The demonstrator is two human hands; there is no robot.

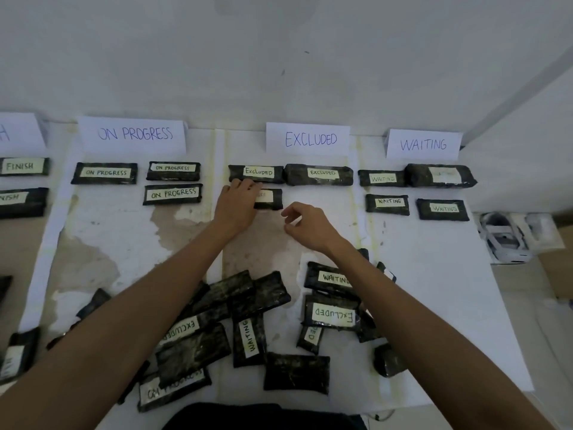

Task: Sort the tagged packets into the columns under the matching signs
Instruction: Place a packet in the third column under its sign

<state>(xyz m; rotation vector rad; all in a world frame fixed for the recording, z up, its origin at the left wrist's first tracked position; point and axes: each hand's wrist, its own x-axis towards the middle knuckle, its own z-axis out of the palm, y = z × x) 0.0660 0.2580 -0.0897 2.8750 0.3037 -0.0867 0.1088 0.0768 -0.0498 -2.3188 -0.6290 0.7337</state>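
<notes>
Left hand (237,203) lay palm-down on the left end of a packet (270,198). Fingers were fairly straight and not wrapped round it, pressing rather than gripping. Fingertips (238,185) reached the bottom edge of the row above. The packet's tag was half covered and blurred, unreadable. It sat in the second row under the EXCLUDED sign (310,139), just below two Excluded packets (321,174) lying side by side. Right hand (310,226) hovered just right of it, fingers loosely curled, holding nothing.

Further out:
- ON PROGRESS sign (133,134) had three On Progress packets (172,193) under it.
- WAITING sign (423,144) had four Waiting packets (387,204) in two rows.
- Far left, two Finish packets (23,166) sat under a sign cut off by the frame edge.
- Near the person, an unsorted pile (248,318) lay on the white sheet (434,290). WAITING, EXCLUDED and ON PROGRESS tags were readable there, and several packets showed no tag.
</notes>
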